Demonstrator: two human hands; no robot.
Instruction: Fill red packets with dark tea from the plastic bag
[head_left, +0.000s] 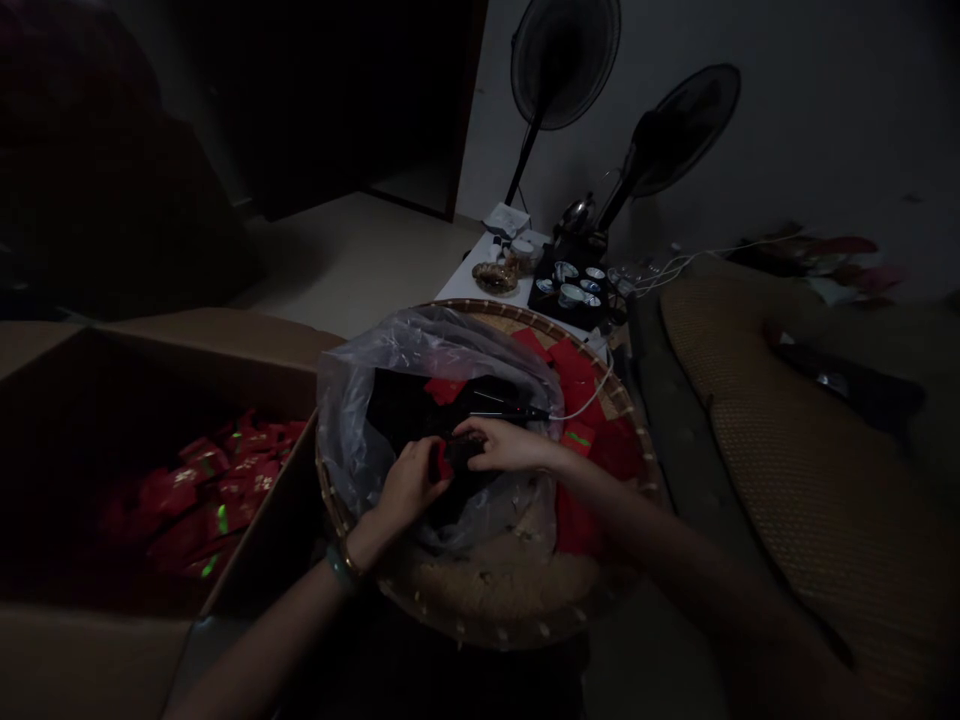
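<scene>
My left hand (411, 482) is closed on a small red packet (441, 461), holding it over a clear plastic bag (349, 400). Right beside it, the fingers of my right hand (501, 446) are bent together at the packet's mouth, over something dark that I cannot make out. The bag stands open in a round woven bamboo tray (495, 590) and holds a dark mass (401, 400). Another red piece (445, 390) lies on that mass. A dark, thin device (506, 408) with a white cable lies just beyond my right hand.
More red packets (581, 375) lie along the tray's right side. At the left stands an open cardboard box (259, 500) with many filled red packets (217, 480). Behind are a low table (461, 282) with tea cups (571, 295), two fans (566, 60), and a woven-covered seat (787, 440) at right.
</scene>
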